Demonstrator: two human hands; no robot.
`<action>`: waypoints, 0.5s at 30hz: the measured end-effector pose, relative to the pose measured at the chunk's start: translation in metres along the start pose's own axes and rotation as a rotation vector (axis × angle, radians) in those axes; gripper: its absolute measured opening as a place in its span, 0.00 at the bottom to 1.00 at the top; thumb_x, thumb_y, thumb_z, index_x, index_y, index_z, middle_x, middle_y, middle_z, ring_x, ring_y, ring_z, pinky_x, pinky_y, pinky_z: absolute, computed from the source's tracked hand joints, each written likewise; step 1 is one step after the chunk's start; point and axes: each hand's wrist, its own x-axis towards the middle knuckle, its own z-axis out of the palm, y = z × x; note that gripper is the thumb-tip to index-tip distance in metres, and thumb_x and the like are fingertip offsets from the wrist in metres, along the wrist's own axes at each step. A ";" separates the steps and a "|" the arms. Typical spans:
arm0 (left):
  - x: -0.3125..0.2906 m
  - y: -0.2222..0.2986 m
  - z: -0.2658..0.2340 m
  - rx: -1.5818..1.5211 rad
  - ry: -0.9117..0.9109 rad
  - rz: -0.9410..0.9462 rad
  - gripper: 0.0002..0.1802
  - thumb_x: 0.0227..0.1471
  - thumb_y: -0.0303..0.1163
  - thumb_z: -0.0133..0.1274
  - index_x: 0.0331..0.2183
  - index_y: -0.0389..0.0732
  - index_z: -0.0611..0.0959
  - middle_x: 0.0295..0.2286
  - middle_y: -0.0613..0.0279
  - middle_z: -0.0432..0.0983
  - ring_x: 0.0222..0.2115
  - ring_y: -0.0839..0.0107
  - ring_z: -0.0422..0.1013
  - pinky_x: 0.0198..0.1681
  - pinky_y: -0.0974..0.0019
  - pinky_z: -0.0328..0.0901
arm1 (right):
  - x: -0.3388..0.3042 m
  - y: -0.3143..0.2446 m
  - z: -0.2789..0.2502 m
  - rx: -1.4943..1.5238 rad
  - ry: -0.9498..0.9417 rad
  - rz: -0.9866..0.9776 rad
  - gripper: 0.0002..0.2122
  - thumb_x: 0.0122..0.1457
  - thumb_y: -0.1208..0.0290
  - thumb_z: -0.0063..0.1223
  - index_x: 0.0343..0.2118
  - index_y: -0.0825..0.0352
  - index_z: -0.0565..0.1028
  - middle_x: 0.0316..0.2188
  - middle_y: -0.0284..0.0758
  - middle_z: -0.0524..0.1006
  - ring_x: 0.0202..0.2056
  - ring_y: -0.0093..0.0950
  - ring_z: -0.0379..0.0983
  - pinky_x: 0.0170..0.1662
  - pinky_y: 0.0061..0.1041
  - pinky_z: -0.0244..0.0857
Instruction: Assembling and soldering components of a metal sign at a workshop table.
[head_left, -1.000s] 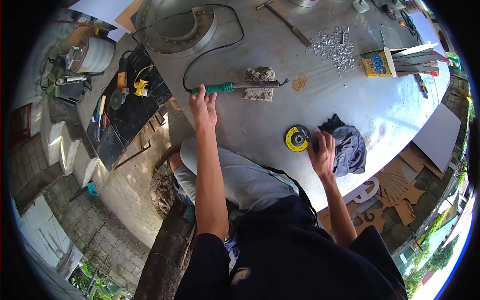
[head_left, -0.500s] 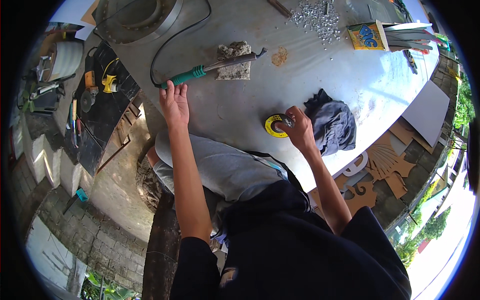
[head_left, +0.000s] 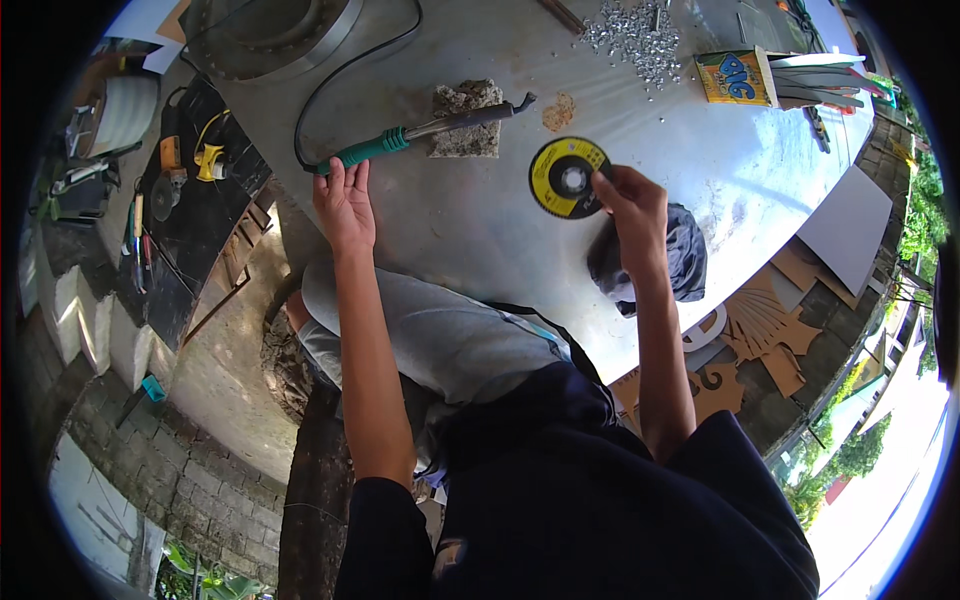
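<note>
Holding: my right hand point(head_left: 632, 205) pinches the round yellow-and-black abrasive cutting disc point(head_left: 569, 178) by its rim, lifting it off the grey metal table point(head_left: 470, 230) with its face toward me, as I judge for a look.
Left hand: my left hand point(head_left: 345, 205) lies flat, fingers together, fingertips just beside the green-handled soldering iron point(head_left: 420, 128).
Iron rest: its metal shaft lies across 1 rough grey stone block point(head_left: 467, 122), likely to keep the tip off the sheet.
Cloth: a dark crumpled rag point(head_left: 685, 262) sits under my right wrist.
Far edge: shiny loose screws point(head_left: 632, 35), 1 yellow cardboard box point(head_left: 737, 77).
</note>
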 end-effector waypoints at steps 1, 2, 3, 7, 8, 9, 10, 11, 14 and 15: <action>0.000 -0.001 0.002 -0.005 -0.002 -0.004 0.16 0.53 0.32 0.52 0.42 0.37 0.70 0.37 0.60 0.71 0.40 0.69 0.69 0.51 0.62 0.63 | 0.011 -0.011 0.002 0.046 0.050 -0.026 0.14 0.51 0.70 0.58 0.35 0.76 0.75 0.23 0.34 0.76 0.25 0.19 0.70 0.32 0.17 0.63; 0.000 -0.001 0.002 -0.011 0.006 0.002 0.15 0.52 0.31 0.52 0.41 0.36 0.70 0.37 0.59 0.71 0.41 0.67 0.69 0.52 0.59 0.62 | 0.023 -0.020 0.005 0.095 0.098 -0.051 0.14 0.51 0.69 0.58 0.35 0.77 0.75 0.23 0.33 0.76 0.25 0.19 0.70 0.31 0.17 0.63; 0.000 -0.001 0.003 -0.018 0.015 0.009 0.15 0.52 0.30 0.52 0.40 0.35 0.69 0.36 0.57 0.71 0.42 0.65 0.69 0.54 0.57 0.61 | 0.034 -0.028 0.009 0.126 0.097 -0.074 0.15 0.51 0.68 0.58 0.36 0.77 0.75 0.22 0.33 0.75 0.24 0.18 0.69 0.30 0.17 0.62; 0.000 -0.004 0.001 -0.037 0.000 0.006 0.15 0.52 0.29 0.53 0.40 0.35 0.69 0.35 0.58 0.71 0.41 0.65 0.70 0.53 0.57 0.62 | 0.079 -0.023 0.019 0.091 0.085 -0.091 0.16 0.49 0.67 0.61 0.35 0.77 0.76 0.22 0.34 0.75 0.23 0.18 0.66 0.28 0.18 0.61; -0.001 -0.005 0.002 -0.041 -0.006 0.010 0.15 0.52 0.29 0.53 0.40 0.35 0.69 0.35 0.58 0.72 0.40 0.65 0.70 0.53 0.57 0.62 | 0.088 -0.020 0.018 0.039 0.122 -0.061 0.16 0.48 0.68 0.61 0.35 0.77 0.76 0.21 0.34 0.75 0.23 0.19 0.66 0.27 0.18 0.61; -0.001 -0.007 0.002 -0.046 -0.012 0.012 0.15 0.51 0.29 0.53 0.40 0.35 0.69 0.35 0.58 0.72 0.40 0.65 0.71 0.53 0.57 0.62 | 0.094 -0.017 0.014 -0.015 0.160 -0.033 0.16 0.47 0.68 0.62 0.34 0.77 0.76 0.21 0.34 0.75 0.22 0.19 0.65 0.27 0.18 0.61; -0.001 -0.006 0.002 -0.057 -0.004 0.019 0.15 0.51 0.29 0.53 0.40 0.35 0.69 0.35 0.58 0.72 0.40 0.65 0.71 0.53 0.57 0.62 | 0.096 -0.020 0.014 -0.025 0.151 -0.039 0.16 0.47 0.68 0.62 0.34 0.77 0.76 0.21 0.34 0.75 0.22 0.19 0.65 0.27 0.18 0.61; -0.002 -0.004 0.001 -0.043 -0.003 0.017 0.15 0.51 0.29 0.53 0.40 0.36 0.69 0.35 0.58 0.72 0.40 0.66 0.71 0.52 0.57 0.62 | 0.096 -0.023 0.013 -0.044 0.242 -0.072 0.16 0.47 0.69 0.62 0.34 0.77 0.76 0.21 0.34 0.75 0.22 0.19 0.65 0.26 0.18 0.60; 0.001 0.000 -0.002 -0.044 0.001 0.018 0.14 0.51 0.28 0.53 0.39 0.37 0.70 0.35 0.59 0.73 0.39 0.67 0.71 0.52 0.56 0.62 | 0.096 -0.035 0.013 0.052 0.301 -0.053 0.15 0.46 0.70 0.63 0.33 0.77 0.76 0.21 0.33 0.75 0.21 0.19 0.65 0.25 0.17 0.60; 0.000 0.000 -0.002 -0.044 -0.006 0.018 0.13 0.51 0.28 0.53 0.39 0.37 0.70 0.35 0.59 0.73 0.39 0.68 0.71 0.52 0.56 0.62 | 0.093 -0.037 0.015 0.096 0.242 -0.072 0.15 0.46 0.70 0.63 0.33 0.77 0.76 0.21 0.33 0.75 0.21 0.19 0.65 0.25 0.17 0.60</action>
